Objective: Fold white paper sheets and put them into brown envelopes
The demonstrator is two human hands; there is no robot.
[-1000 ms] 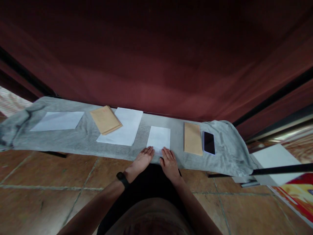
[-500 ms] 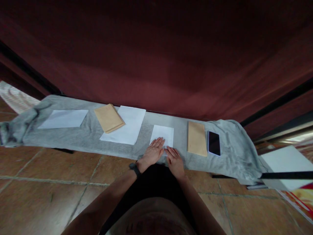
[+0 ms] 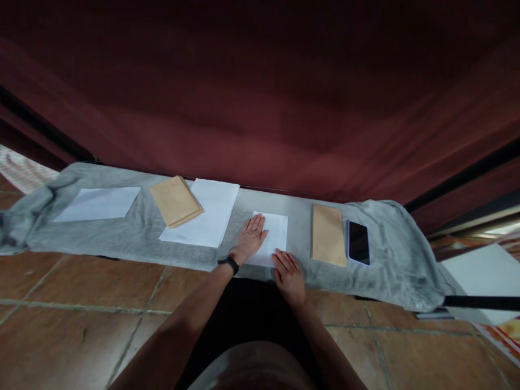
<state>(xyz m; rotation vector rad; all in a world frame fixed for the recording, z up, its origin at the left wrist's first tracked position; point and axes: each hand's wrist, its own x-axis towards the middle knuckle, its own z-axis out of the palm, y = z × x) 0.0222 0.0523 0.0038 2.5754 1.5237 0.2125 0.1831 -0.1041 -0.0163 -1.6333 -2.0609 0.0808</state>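
Observation:
A small white sheet of paper (image 3: 275, 230), which looks folded, lies on the grey cloth in front of me. Flat across its left side rests my left hand (image 3: 251, 236), fingers stretched toward the far edge. My right hand (image 3: 289, 275) touches the paper's near right corner with its fingertips, the fingers extended. Right of it lies a brown envelope or envelope stack (image 3: 328, 235). To the left is a stack of larger white paper (image 3: 209, 216), and brown envelopes (image 3: 175, 201) lie at an angle partly over it.
Grey cloth (image 3: 134, 238) covers the long narrow bench. A phone (image 3: 358, 242) lies at the right, and another white sheet (image 3: 98, 203) at the far left. Dark red fabric (image 3: 260, 130) hangs behind. A white board (image 3: 487, 276) stands low at the right, beside a dark bar.
My left hand has slid left and away from me along the paper's left side. My right hand stays at the near edge, now apart from the left. The view has shifted slightly.

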